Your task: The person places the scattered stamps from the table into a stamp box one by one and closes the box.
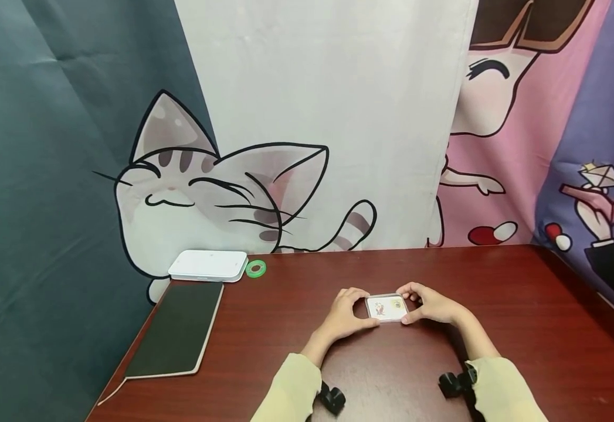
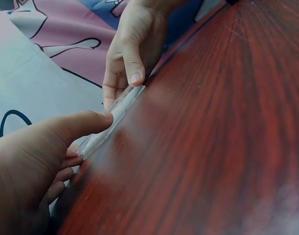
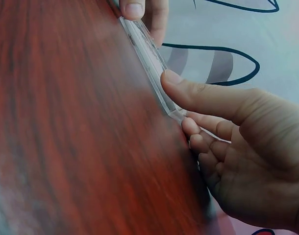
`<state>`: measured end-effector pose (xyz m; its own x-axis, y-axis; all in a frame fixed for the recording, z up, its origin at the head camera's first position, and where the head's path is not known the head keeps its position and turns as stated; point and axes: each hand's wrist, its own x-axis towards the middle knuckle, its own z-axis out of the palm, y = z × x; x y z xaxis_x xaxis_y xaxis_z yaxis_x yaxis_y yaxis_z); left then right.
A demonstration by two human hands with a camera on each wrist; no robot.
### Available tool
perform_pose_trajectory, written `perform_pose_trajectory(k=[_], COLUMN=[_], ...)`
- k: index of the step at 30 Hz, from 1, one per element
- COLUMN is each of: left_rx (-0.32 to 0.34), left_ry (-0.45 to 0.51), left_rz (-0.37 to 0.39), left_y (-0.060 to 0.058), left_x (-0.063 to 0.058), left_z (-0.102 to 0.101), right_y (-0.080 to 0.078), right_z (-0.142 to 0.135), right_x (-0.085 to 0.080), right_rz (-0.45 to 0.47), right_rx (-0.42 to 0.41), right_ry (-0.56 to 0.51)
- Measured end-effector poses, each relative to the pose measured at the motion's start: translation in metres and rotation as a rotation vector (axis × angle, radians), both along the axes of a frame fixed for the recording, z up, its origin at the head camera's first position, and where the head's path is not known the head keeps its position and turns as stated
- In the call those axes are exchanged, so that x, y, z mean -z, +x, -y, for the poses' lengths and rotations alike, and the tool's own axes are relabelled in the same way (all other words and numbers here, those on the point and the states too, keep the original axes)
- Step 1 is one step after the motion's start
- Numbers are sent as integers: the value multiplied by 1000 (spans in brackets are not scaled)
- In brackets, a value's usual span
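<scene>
A small clear plastic case [image 1: 387,308] with a white printed card inside lies flat at the table's middle right in the head view. My left hand [image 1: 345,316] grips its left end, thumb at the near edge and fingers at the far edge. The right hand [image 1: 432,305] pinches the opposite end in the same way. From the left wrist view, the case [image 2: 112,120] is seen edge-on, low over the tabletop, between both thumbs. In the right wrist view the case [image 3: 149,66] shows a transparent rim; whether it touches the table is hard to tell.
On the left of the reddish-brown table [image 1: 386,375] lies a dark notebook [image 1: 177,331] with a ribbon. Behind it sit a white flat box [image 1: 209,265] and a green ring-shaped roll [image 1: 255,268]. A printed cartoon curtain [image 1: 338,88] hangs along the back edge.
</scene>
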<state>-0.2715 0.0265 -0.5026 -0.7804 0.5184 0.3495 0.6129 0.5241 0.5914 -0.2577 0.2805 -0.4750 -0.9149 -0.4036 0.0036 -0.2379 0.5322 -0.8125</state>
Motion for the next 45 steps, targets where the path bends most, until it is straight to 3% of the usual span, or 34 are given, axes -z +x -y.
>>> perform_pose_trajectory(k=[11,20,26,36,45], left_rx=[0,-3,-4,-13,-73], left_ry=[-46,-31,-21,-15,-43], left_rz=[-8,5,20,66,105], left_y=[-2,1,2,1,5], left_x=[-1,-2,-1,-3,-11], left_z=[-1,-2,-2,-1,-2], right_y=[0,3,3,0,0], right_z=[-2,-2,-1,0,5], right_x=[-4,-5,-4,-4,-6], right_rz=[32,95,87,70,78], right_rx=[-28,-67,-70,-57,17], right_ry=[-26,-81,-66,-23,29])
